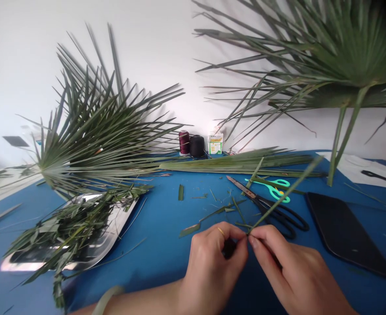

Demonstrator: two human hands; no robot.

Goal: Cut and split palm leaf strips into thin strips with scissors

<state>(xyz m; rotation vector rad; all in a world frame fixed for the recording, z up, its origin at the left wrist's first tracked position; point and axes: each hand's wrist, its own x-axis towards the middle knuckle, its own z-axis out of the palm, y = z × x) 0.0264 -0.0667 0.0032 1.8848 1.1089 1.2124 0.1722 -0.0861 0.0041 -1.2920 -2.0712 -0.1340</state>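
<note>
In the head view, my left hand point(214, 258) and my right hand point(289, 262) meet at the front middle, fingertips pinched together. Between them is a narrow green palm leaf strip point(286, 194), its long end slanting up to the right. Thumbs and forefingers of both hands close on its lower end, where a small fold or knot is mostly hidden. Just beyond the fingers lie black-handled scissors point(265, 203) and turquoise-handled scissors point(275, 188). Loose leaf scraps point(214, 214) are scattered on the blue table point(160, 245) near the left hand.
A metal tray point(124, 218) heaped with leaf pieces point(71, 227) stands at left. Large palm fronds point(97, 118) lean against the wall, with another frond point(353, 52) at upper right. Thread spools point(197, 145) and a white bottle point(215, 142) stand behind. A dark flat slab point(344, 232) lies right.
</note>
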